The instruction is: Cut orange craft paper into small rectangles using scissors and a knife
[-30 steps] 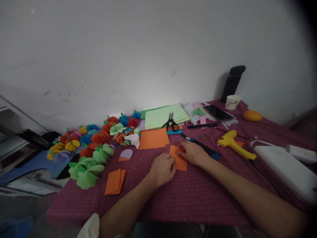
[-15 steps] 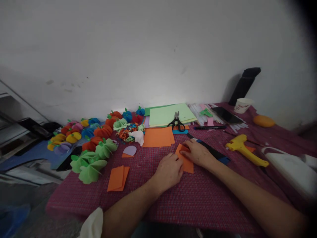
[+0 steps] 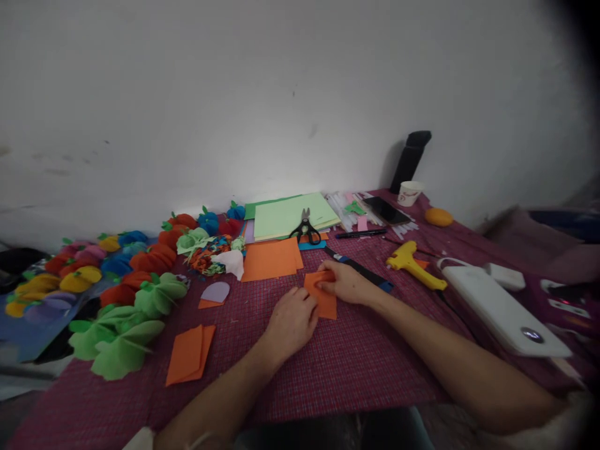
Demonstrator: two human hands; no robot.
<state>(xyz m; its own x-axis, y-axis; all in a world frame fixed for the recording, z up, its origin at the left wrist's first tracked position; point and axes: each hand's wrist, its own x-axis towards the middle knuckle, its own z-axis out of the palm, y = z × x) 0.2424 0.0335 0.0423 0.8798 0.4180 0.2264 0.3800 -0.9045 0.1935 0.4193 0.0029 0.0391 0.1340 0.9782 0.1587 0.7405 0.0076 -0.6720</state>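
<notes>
A small piece of orange paper (image 3: 327,306) lies on the checked tablecloth between my two hands. My left hand (image 3: 291,317) has its fingers curled against the paper's left edge. Across the upper part of the paper, my right hand (image 3: 345,282) grips it with thumb and bent fingers. Just beyond my right hand lies a dark utility knife (image 3: 363,270). Larger orange sheets (image 3: 269,259) lie ahead of my left hand, and a pair of black-handled scissors (image 3: 305,230) rests on pale green sheets (image 3: 281,219). Folded orange pieces (image 3: 186,355) are to the left.
Several colourful paper pumpkins (image 3: 152,259) crowd the left side. On the right are a yellow glue gun (image 3: 413,265), a white power bank (image 3: 504,309) and an orange oval object (image 3: 439,217). Farther back are a phone (image 3: 387,210), glue sticks (image 3: 342,211) and a paper cup (image 3: 409,194).
My view has swung to the right, so the table's things sit farther left and more of the power bank shows. Both hands stay at the orange paper.
</notes>
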